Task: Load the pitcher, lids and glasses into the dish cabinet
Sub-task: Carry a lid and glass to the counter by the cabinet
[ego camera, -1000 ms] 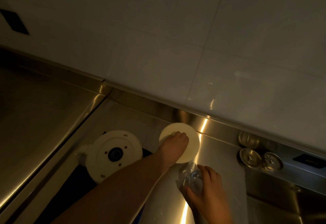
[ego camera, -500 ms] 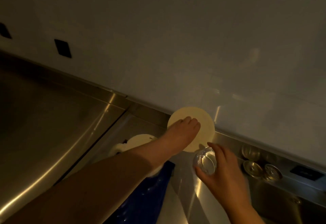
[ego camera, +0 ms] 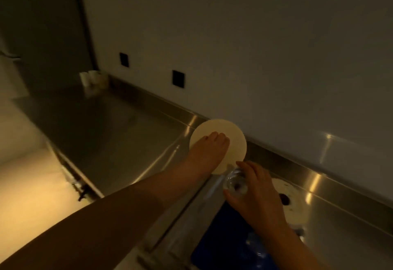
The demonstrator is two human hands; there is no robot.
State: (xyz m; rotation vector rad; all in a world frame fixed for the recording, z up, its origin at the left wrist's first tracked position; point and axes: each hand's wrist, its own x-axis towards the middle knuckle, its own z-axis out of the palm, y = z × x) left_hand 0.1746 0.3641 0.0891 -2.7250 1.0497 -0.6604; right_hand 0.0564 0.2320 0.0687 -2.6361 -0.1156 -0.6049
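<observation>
Your left hand (ego camera: 209, 152) is gripping the round cream lid (ego camera: 230, 140) above the steel worktop (ego camera: 119, 129), fingers curled over its face. Just right of the lid, your right hand (ego camera: 253, 195) is wrapping a clear glass (ego camera: 235, 185), mouth toward you, likely both carried cabinet-bound together.

Dim, warm light. We note a pale tiled wall (ego camera: 255, 46) with two small black squares (ego camera: 178, 78) set low on it. Below runs a stainless steel desk (ego camera: 110, 125) with a raised back edge, glinting in places. A dark tall panel (ego camera: 42, 31) stands far left; yellowish floor (ego camera: 25, 184) beneath it
</observation>
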